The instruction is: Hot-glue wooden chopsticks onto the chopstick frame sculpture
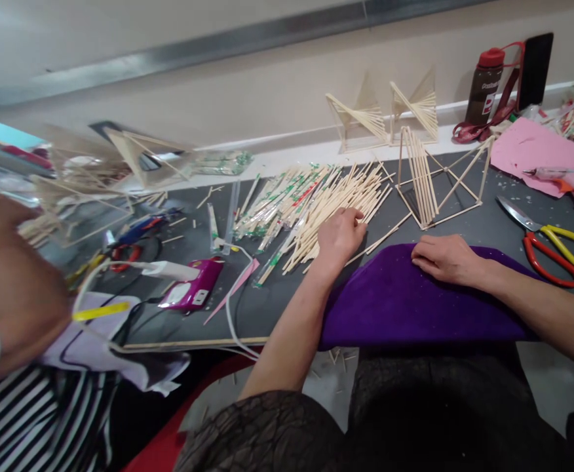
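My left hand [341,235] rests on the near right part of a pile of loose wooden sticks [350,193], its fingers curled in. Whether a stick is in its grip is hidden. On the purple cloth [415,308] at the table's front edge lies my right hand [447,257], fingers bent and pressed together; anything inside them is out of sight. Just beyond it stands a stick frame [429,183] of triangles with a fan of sticks on one side. A few single sticks lie between the pile and this frame.
Wrapped sticks [272,203] adjoin the pile. Scissors [542,236], a pink glue gun [569,180] and a bottle [486,85] are on the right. Two twisted stick models [358,118] stand by the wall. Left are a magenta device [198,285], cables and another person's blurred arm [16,282].
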Tool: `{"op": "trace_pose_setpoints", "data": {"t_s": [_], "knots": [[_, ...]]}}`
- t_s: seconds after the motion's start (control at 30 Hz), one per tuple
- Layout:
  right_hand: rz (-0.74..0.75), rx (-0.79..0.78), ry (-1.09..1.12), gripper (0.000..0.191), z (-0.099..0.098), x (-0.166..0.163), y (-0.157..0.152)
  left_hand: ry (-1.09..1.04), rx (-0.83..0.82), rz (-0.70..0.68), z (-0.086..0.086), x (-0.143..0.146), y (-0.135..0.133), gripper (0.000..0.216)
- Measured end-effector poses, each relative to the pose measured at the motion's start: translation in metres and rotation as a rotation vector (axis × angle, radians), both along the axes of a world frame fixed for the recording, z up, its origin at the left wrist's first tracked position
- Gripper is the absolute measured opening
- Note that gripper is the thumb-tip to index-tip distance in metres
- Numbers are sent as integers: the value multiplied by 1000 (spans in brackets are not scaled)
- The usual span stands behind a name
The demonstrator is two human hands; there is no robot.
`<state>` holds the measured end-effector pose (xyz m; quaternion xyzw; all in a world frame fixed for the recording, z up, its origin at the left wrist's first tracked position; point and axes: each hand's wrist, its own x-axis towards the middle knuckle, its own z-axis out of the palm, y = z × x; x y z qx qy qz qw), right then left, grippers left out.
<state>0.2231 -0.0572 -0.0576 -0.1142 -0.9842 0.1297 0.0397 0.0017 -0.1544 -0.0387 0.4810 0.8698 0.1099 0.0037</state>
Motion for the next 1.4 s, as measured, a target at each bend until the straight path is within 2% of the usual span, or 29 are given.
{"op": "trace_pose_setpoints", "data": {"t_s": [0.07,0.17,0.23,0.3,0.43,0.57,0.63,0.7,0.87,0.93,1.0,1.27,1.33,1.4], "knots": [[-4,3,-14,23,2,0,0,-45,0,-73,3,8,3,27],[-8,13,-26,24,3,0,-1,-101,-92,-172,3,17,10,22],[-10,14,-17,24,3,0,-1,-122,-128,-215,1,18,15,18],[-9,8,4,23,1,-1,0,-175,-96,-220,-4,15,17,16],[6,-16,44,24,-3,-1,0,-452,152,-103,-13,4,13,12],[13,-43,60,24,-5,-2,1,-934,473,-6,-10,1,8,21],[3,-81,86,23,-6,-3,1,-1139,550,2,-4,7,7,29],[-17,-168,150,21,-6,-3,3,-1255,561,-8,4,15,9,33],[-196,-600,469,20,-4,-4,6,-1352,519,-97,18,41,20,35],[-255,-759,524,21,-1,-4,7,-1363,528,-132,21,51,26,35],[-286,-854,535,22,1,-4,7,-1365,559,-151,22,59,33,34],[-373,-977,488,27,6,-3,11,-1415,608,-155,14,66,42,38],[-352,-916,462,28,7,-2,11,-1413,614,-153,11,66,39,37],[-315,-764,448,31,9,-1,11,-1414,618,-143,8,66,37,38]]}}
